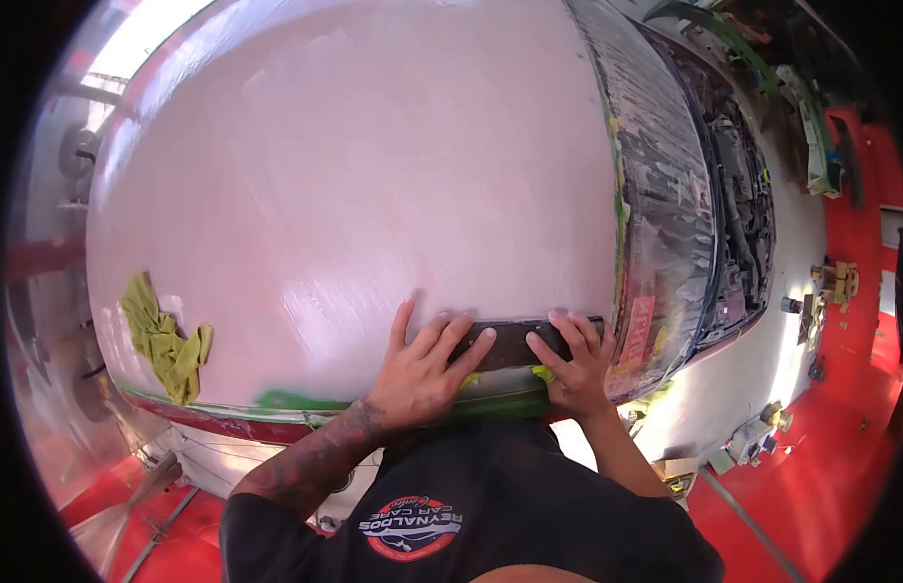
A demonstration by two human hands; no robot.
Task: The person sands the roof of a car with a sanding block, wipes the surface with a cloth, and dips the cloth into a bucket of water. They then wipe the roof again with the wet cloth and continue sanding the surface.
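Observation:
A long black sanding block [511, 342] lies flat on the pinkish-grey car roof [354, 185], close to its near edge. My left hand [427, 364] grips the block's left end, thumb on top, with its outer fingers reaching past onto the roof. The right end is in my right hand [576, 361], fingers laid over the top. Small yellow-green bits show at the block's near side, under both hands. What is beneath the block is hidden. Green masking [306, 400] runs along the near roof edge.
A crumpled yellow-green cloth [167, 342] rests on the roof at the left. Plastic film [660, 175] covers the windshield on the right, beyond which the engine bay [741, 204] is exposed. Tools and parts [758, 434] lie on the red-and-grey floor.

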